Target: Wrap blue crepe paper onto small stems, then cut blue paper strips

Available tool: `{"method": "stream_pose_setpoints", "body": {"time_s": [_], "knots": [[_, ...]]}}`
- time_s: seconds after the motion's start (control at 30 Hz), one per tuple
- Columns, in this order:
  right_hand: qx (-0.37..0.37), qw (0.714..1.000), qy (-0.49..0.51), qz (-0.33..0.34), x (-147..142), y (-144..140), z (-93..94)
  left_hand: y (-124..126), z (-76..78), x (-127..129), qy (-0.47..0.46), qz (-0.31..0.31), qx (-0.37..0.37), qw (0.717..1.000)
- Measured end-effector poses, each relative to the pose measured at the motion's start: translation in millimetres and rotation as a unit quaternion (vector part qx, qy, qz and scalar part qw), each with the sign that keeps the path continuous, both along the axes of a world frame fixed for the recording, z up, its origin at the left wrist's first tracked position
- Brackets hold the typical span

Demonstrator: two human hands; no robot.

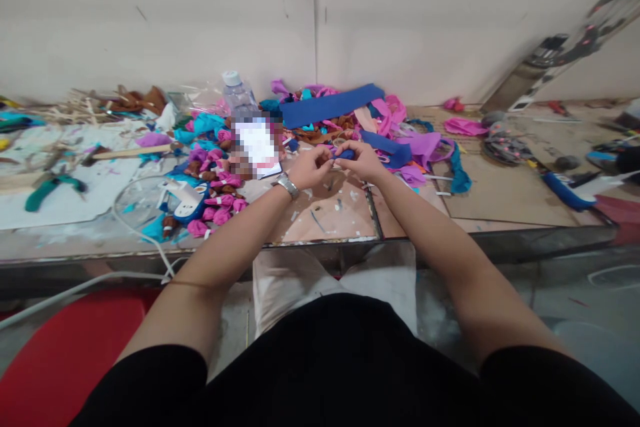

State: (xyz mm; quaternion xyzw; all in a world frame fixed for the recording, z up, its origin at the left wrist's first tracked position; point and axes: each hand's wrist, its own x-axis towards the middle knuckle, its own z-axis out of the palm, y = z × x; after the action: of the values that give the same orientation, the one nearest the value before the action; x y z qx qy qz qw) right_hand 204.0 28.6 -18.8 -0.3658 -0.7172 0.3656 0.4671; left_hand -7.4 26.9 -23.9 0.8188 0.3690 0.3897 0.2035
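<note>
Blue bundle [346, 155], small, dark and seemingly cloth, sits crumpled between both hands over the desk [330, 220], to the right of the phone [259, 145], probably pinched there so the fingertips can steady it. The right hand's [364, 160] grip curls closed around it, while the left hand's [311, 168] fingers draw together at its left end, though I cannot tell whether that grip has hold of it. One flat blue strip [333, 105] lies behind and right of the phone, likely kept within easy reach.
</note>
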Motion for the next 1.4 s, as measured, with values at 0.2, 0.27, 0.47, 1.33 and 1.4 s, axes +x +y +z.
{"method": "stream_pose_setpoints", "body": {"time_s": [0.2, 0.27, 0.47, 1.33, 1.4], "knots": [[-0.012, 0.999, -0.033, -0.022, -1.4, -1.8, 3.6, 2.2, -5.7, 4.0, -0.048, -0.035, -0.026, 0.998], [-0.013, 0.999, -0.036, -0.025, -2.3, -3.4, 5.6, 5.2, -9.4, 6.2, -0.101, -0.053, -0.056, 0.992], [-0.037, 0.999, -0.021, -0.010, -4.1, -4.6, 6.0, 16.8, -19.8, 8.4, -0.231, -0.109, -0.165, 0.953], [-0.039, 0.998, 0.032, -0.030, -4.8, -1.0, 2.4, 22.9, -19.2, 5.4, -0.282, -0.039, -0.218, 0.934], [-0.035, 0.997, 0.057, -0.040, -3.8, -0.1, 4.1, 24.8, -18.4, 4.3, -0.302, -0.018, -0.227, 0.926]]}}
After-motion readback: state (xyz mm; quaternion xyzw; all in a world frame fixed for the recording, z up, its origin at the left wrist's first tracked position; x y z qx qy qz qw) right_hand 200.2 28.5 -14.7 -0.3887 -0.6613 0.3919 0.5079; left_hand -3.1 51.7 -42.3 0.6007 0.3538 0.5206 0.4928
